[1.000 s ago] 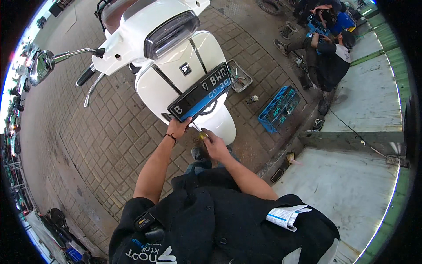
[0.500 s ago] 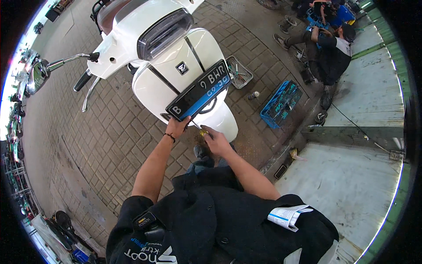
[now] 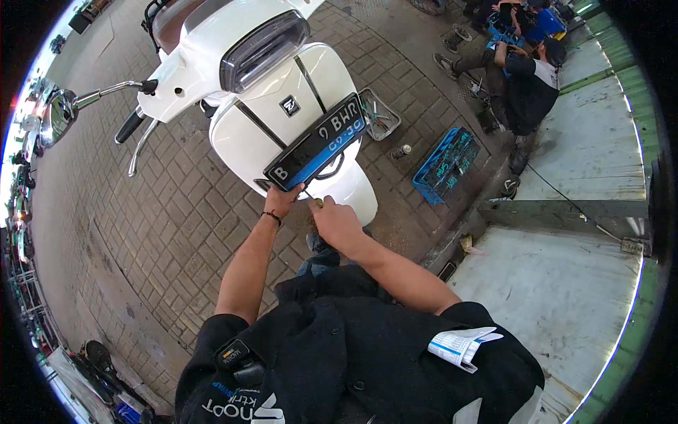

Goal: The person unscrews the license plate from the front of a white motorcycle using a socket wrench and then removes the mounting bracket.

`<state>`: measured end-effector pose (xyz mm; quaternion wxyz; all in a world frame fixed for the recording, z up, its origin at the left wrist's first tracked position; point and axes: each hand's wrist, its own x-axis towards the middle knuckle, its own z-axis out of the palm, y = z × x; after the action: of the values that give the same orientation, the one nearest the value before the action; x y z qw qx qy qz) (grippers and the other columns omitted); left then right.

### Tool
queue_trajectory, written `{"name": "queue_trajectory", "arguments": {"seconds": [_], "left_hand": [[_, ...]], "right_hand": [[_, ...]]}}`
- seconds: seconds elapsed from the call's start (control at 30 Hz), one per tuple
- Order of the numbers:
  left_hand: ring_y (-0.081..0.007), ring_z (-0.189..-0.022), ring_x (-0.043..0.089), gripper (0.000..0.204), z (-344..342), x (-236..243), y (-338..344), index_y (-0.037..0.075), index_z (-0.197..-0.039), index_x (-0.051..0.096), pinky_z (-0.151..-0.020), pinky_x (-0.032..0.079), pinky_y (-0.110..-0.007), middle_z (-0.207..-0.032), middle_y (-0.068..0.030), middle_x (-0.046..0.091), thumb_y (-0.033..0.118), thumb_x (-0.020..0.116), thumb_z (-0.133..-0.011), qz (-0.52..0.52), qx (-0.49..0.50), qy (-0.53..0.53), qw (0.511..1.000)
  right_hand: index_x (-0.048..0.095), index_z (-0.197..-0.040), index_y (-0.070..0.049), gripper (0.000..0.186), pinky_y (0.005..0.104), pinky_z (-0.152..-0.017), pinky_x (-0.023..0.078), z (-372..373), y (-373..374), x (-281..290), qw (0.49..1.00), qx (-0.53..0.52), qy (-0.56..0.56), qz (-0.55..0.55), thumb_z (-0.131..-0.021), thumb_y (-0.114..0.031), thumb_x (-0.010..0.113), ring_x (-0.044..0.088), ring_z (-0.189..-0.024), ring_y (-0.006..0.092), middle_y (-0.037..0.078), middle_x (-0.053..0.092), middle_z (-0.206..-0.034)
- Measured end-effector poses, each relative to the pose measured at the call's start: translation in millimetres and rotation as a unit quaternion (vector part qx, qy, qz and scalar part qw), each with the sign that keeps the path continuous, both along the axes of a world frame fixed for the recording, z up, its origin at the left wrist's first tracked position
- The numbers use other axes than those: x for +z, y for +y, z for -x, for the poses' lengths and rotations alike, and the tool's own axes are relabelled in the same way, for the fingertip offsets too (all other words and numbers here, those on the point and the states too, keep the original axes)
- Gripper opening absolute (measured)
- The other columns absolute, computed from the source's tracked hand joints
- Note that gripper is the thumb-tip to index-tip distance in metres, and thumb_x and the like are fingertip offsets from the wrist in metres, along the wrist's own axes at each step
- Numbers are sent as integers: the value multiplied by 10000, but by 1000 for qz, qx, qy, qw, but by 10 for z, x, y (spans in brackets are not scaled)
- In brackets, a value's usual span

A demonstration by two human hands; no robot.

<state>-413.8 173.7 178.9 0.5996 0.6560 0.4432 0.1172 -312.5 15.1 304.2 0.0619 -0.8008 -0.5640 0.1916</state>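
In front of me stands a white scooter (image 3: 282,116), its black and blue licence plate (image 3: 318,145) slanting across the front panel. At the plate's lower left end my left hand (image 3: 282,201) grips its bottom edge, fingers partly hidden behind it. My right hand (image 3: 337,222) is closed round the handle of a screwdriver (image 3: 318,203), of which only a little shows. The thin shaft points up and left to the underside of the plate, close to my left fingertips. Its tip is hidden from view.
Right of the scooter, a grey tray (image 3: 380,116) of tools, a small can (image 3: 401,151) and a blue crate (image 3: 446,166) stand on brick paving. Farther right a person (image 3: 530,88) sits working by a white wall (image 3: 565,304). The scooter's mirror (image 3: 58,119) juts out left.
My right hand has shifted left and rolled over the screwdriver, covering more of its handle. My left hand stays on the plate. The view has moved slightly.
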Motion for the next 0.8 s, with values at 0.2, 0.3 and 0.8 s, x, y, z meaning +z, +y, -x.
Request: {"name": "queue_trajectory", "arguments": {"seconds": [0.2, 0.3, 0.8], "left_hand": [[-138, -625, 608, 288, -19, 105, -183, 10, -844, 647, -536, 450, -298, -710, -57, 643, 263, 768, -774, 112, 45, -14, 993], [-159, -608, 618, 233, -129, 121, -468, 14, -842, 650, -568, 461, -283, -723, -78, 652, 223, 743, -794, 170, 134, -158, 963], [-367, -753, 627, 228, -639, 404, -777, -19, -898, 599, -669, 479, -407, -806, -218, 636, 195, 529, -868, -135, -188, 16, 973]], "right_hand": [[549, -1231, -148, 370, 457, -709, 514, -303, -93, 158, 990, -39, 133, -9, -869, -219, 521, 641, -784, 367, 200, 628, -907], [549, -1250, -183, 382, 451, -770, 502, -464, -397, -42, 962, -134, 234, -43, -876, -257, 535, 632, -859, 384, 209, 642, -964], [523, -1297, -83, 403, 313, -732, 487, -1744, -395, -338, 856, -316, 384, -143, -916, -212, 548, 619, -760, 156, 114, 661, -872]]}}
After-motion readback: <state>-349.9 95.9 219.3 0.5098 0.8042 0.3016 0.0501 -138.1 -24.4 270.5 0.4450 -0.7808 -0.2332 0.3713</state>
